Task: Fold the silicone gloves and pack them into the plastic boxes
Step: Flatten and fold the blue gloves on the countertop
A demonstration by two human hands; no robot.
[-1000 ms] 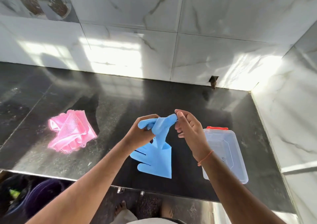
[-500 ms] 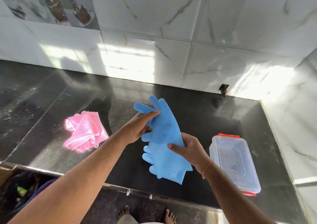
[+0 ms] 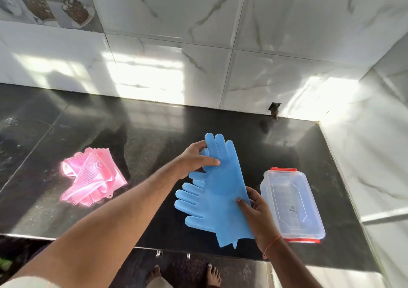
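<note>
**Blue glove held flat, ready for folding**

The top blue glove (image 3: 223, 177) is stretched lengthwise above the counter (image 3: 154, 128), fingers toward the back wall, cuff toward the front edge. The left hand (image 3: 194, 158) holds its finger end, thumb laid across the palm side and fingers curled behind the edge, pinching it. The right hand (image 3: 257, 212) pinches the cuff side between thumb and fingers. Holding both ends likely keeps the floppy silicone taut and straight, so a fold will come out even.

A second blue glove (image 3: 191, 206) lies under it near the front edge, fingers spread toward the left; whether the two touch I cannot tell. Stacking them this way suggests the pair will be folded together.

Just to the right stands the box (image 3: 291, 203), clear with red clips, near the counter's right edge. It appears to have its lid on and nothing inside, so it would need opening first.

The pink gloves (image 3: 92, 177) lie crumpled well apart, toward the left, seemingly awaiting their turn.
</note>
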